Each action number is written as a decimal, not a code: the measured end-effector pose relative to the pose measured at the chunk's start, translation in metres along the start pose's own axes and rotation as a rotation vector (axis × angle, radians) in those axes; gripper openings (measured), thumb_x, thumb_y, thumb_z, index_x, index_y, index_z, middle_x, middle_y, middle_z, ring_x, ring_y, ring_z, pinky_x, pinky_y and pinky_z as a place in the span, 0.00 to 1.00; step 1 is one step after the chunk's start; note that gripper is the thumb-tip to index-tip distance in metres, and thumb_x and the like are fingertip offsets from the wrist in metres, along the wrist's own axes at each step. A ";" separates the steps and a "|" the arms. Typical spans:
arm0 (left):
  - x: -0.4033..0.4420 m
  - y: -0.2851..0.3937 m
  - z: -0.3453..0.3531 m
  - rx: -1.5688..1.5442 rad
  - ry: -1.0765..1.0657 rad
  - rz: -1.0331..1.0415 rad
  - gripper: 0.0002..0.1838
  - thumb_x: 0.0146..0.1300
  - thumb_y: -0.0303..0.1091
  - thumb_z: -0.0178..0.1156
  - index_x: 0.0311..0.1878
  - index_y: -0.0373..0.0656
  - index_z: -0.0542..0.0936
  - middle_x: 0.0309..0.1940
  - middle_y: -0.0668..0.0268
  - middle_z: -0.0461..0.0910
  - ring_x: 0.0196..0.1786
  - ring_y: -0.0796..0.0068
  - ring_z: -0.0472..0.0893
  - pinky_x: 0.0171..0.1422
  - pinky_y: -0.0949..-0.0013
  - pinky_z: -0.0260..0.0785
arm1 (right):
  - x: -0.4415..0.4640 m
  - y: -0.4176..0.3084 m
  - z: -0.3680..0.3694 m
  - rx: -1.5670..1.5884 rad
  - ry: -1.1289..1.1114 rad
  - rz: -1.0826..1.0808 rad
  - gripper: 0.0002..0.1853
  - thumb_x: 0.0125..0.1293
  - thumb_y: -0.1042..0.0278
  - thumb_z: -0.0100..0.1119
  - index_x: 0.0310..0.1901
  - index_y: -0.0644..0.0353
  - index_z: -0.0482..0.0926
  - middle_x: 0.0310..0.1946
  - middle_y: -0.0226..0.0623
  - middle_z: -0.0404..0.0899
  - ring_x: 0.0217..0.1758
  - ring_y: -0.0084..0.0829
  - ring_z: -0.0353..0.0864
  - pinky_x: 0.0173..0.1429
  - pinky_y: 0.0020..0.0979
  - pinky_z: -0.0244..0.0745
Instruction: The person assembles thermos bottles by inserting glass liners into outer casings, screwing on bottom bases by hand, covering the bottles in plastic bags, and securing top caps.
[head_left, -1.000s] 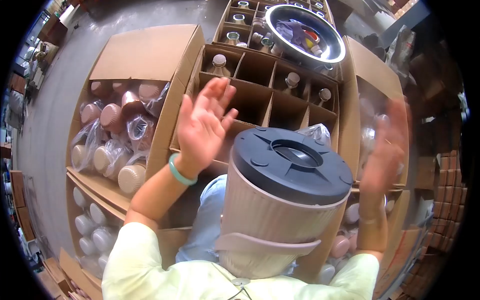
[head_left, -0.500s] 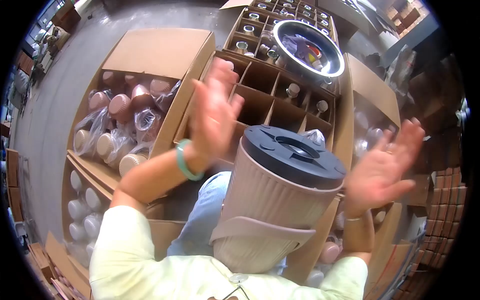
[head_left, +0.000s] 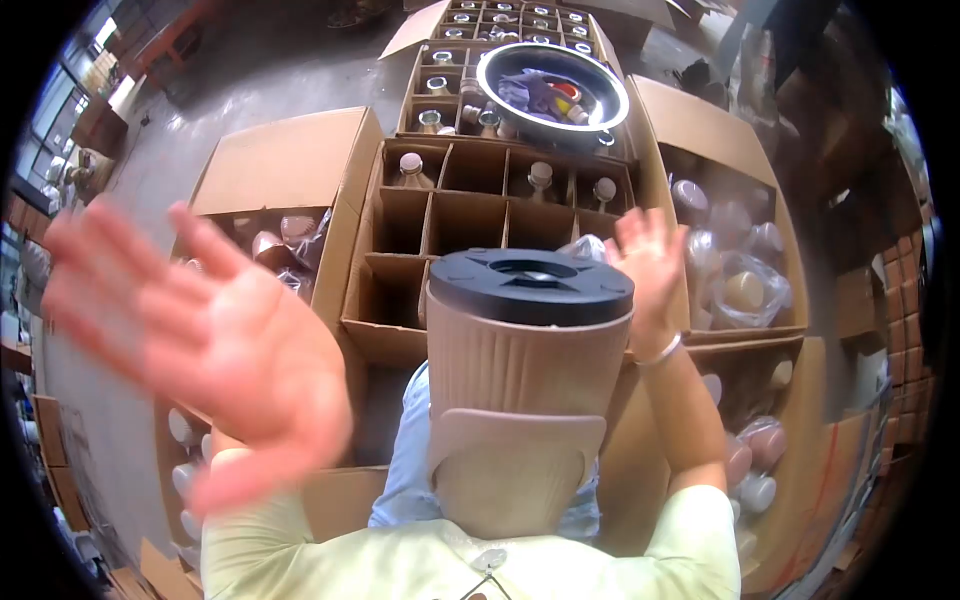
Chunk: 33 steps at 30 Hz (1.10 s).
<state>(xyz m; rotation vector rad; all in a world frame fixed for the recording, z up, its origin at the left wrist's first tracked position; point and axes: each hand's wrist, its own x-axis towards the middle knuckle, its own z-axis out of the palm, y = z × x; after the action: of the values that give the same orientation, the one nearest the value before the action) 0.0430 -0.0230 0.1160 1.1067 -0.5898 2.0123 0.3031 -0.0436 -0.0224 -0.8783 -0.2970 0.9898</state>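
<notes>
A large pinkish-beige ribbed vessel (head_left: pixel 520 370), its dark grey round end (head_left: pixel 530 285) facing up, stands against my body over my lap. A curved band or handle of the same colour runs across its near side. My left hand (head_left: pixel 235 340) is raised close to the camera on the left, palm showing, fingers spread and blurred, holding nothing. To the right of the vessel's upper end, my right hand (head_left: pixel 650 260) is up with its fingers apart, also without anything in it. Neither hand touches the vessel.
Ahead is a divided cardboard box (head_left: pixel 385 335) with several capped bottles in its cells. A metal basin (head_left: pixel 490 95) of cloth and small items rests on another divided box behind. Open cartons of plastic-wrapped vessels stand left (head_left: pixel 280 160) and right (head_left: pixel 700 110).
My left hand has swung outward to the left and nearer the camera. My right hand has come inward beside the vessel. The camera view has shifted.
</notes>
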 end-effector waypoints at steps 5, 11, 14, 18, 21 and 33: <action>-0.033 -0.015 -0.042 0.911 -0.745 -0.215 0.53 0.71 0.69 0.36 0.79 0.29 0.41 0.81 0.45 0.32 0.83 0.51 0.31 0.82 0.48 0.23 | -0.057 0.023 0.040 0.143 -0.580 0.269 0.55 0.67 0.18 0.31 0.80 0.52 0.30 0.82 0.52 0.30 0.85 0.43 0.31 0.84 0.46 0.32; -0.011 -0.001 -0.042 0.792 -0.614 -0.849 0.40 0.78 0.55 0.41 0.78 0.32 0.51 0.80 0.51 0.48 0.83 0.60 0.46 0.83 0.59 0.37 | -0.063 -0.009 0.036 -0.382 -0.670 -0.353 0.47 0.69 0.21 0.34 0.77 0.50 0.57 0.81 0.43 0.46 0.84 0.42 0.44 0.81 0.53 0.40; -0.037 0.000 -0.082 0.160 -0.288 -1.680 0.44 0.73 0.68 0.39 0.75 0.37 0.62 0.78 0.55 0.57 0.79 0.59 0.57 0.82 0.59 0.45 | -0.079 -0.077 0.043 -0.774 -1.081 -0.557 0.46 0.73 0.26 0.29 0.64 0.64 0.76 0.67 0.46 0.74 0.74 0.45 0.67 0.81 0.50 0.44; -0.034 0.035 -0.033 0.365 -0.535 -1.141 0.44 0.72 0.68 0.43 0.71 0.34 0.66 0.75 0.49 0.59 0.77 0.52 0.61 0.80 0.50 0.49 | -0.055 -0.021 0.017 -0.748 -0.762 -0.412 0.39 0.76 0.33 0.33 0.56 0.65 0.78 0.54 0.47 0.81 0.59 0.46 0.78 0.73 0.47 0.63; -0.032 0.049 0.006 0.193 -0.548 -0.627 0.42 0.73 0.65 0.44 0.71 0.32 0.66 0.74 0.47 0.62 0.76 0.50 0.62 0.79 0.48 0.51 | -0.017 0.001 0.033 -0.945 -0.715 -0.401 0.38 0.76 0.34 0.34 0.56 0.66 0.78 0.54 0.47 0.81 0.59 0.46 0.78 0.73 0.47 0.63; -0.062 -0.017 -0.071 1.019 -0.811 -0.589 0.21 0.72 0.40 0.52 0.57 0.32 0.75 0.53 0.48 0.76 0.54 0.51 0.75 0.60 0.57 0.68 | 0.022 0.013 0.087 -1.189 -0.759 -0.327 0.36 0.77 0.37 0.36 0.57 0.66 0.78 0.55 0.47 0.80 0.60 0.43 0.78 0.72 0.45 0.64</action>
<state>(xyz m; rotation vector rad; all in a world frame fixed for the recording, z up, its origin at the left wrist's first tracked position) 0.0411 0.0119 0.0271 2.3846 0.4749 1.2229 0.2563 0.0218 0.0187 -1.3981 -1.7417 0.7464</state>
